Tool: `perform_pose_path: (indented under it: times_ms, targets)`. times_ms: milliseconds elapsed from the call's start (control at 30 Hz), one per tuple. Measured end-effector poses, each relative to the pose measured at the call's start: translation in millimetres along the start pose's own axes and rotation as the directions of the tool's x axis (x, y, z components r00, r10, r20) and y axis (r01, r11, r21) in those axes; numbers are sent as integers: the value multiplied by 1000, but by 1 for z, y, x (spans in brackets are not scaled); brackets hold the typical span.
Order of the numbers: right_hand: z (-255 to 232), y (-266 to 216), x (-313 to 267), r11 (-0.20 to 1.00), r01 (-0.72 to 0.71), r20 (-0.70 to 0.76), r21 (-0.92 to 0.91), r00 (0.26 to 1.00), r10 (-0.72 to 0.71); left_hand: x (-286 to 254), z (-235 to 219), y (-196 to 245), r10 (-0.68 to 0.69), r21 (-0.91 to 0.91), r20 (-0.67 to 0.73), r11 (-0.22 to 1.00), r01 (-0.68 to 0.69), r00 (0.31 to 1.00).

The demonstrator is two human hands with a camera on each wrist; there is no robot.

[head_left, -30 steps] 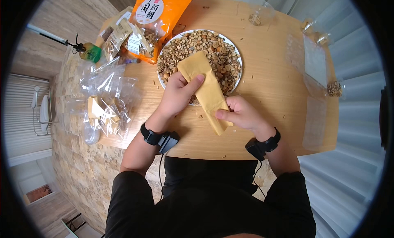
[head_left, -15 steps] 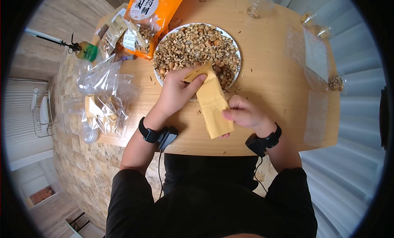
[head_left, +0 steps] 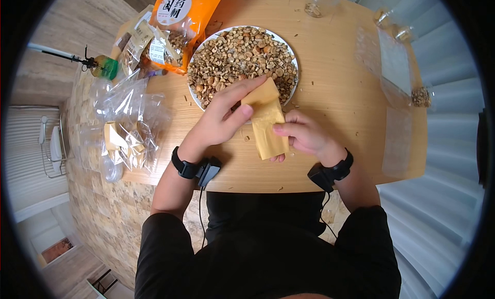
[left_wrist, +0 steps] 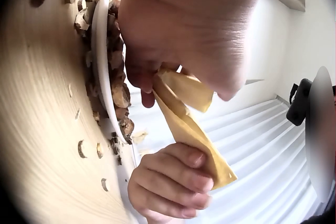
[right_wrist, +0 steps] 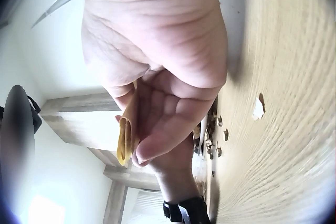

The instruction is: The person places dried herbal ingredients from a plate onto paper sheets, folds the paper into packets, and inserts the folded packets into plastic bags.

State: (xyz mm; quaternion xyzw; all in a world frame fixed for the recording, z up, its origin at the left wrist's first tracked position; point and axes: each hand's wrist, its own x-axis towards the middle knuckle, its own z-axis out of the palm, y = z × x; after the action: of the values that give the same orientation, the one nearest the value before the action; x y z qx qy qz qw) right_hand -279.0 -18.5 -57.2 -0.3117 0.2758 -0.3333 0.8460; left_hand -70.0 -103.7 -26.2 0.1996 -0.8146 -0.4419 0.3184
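Note:
A flat tan paper bag (head_left: 268, 126) is held at a slant over the near edge of the plate. My right hand (head_left: 307, 136) pinches its lower right side, thumb on top and fingers underneath. At the bag's upper end, my left hand (head_left: 227, 113) lies with long fingers along the top edge and the thumb lifted off to the left. The left wrist view shows the paper spread apart at the mouth of the bag (left_wrist: 184, 103), under the left hand. Behind it, a white plate (head_left: 295, 87) is heaped with dried sliced herb pieces (head_left: 237, 56).
An orange printed bag (head_left: 198, 15) and small labelled packets (head_left: 157, 49) stand at the back left. Crumpled clear plastic (head_left: 129, 108) lies at the left, near a green spray bottle (head_left: 105, 67). Clear jars (head_left: 315, 7) and a jar of pieces (head_left: 421, 97) sit back and right.
The bag has turned steeper and come a little lower than at first. My left thumb has come off the paper, and the left fingers have straightened along its top edge. My right hand keeps its pinch.

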Motion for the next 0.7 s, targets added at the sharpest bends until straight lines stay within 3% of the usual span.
perform_pose_path:
  times_ms: [133,200,333,433,533,600,633,700]
  targets:
    - [-1,-2,-1,999,13,-40,31,999,-12,0,-4,-5,61,-65,88,996,-56,994]
    - [-4,-2,0,999,45,5,7,999,-45,-1,-1,-2,-58,-60,67,996,62,996]
    - [-5,2,1,997,74,-10,-26,997,-74,2,2,5,-77,-6,68,997,77,995]
    - [-5,7,0,992,120,-54,-47,991,-122,2,4,6,-58,24,52,998,57,997]
    - [-12,13,0,979,190,-26,78,982,-188,1,5,6,5,116,58,993,-12,998]
    - [-10,10,2,985,117,-71,-127,989,-126,1,4,6,-26,-7,18,1000,27,999]
    - [-7,8,2,985,116,-70,-128,990,-126,0,4,4,-26,-7,16,1000,26,1000]
    - [0,3,1,996,91,-145,1,985,-90,-2,4,-2,-235,-368,-46,908,202,971]
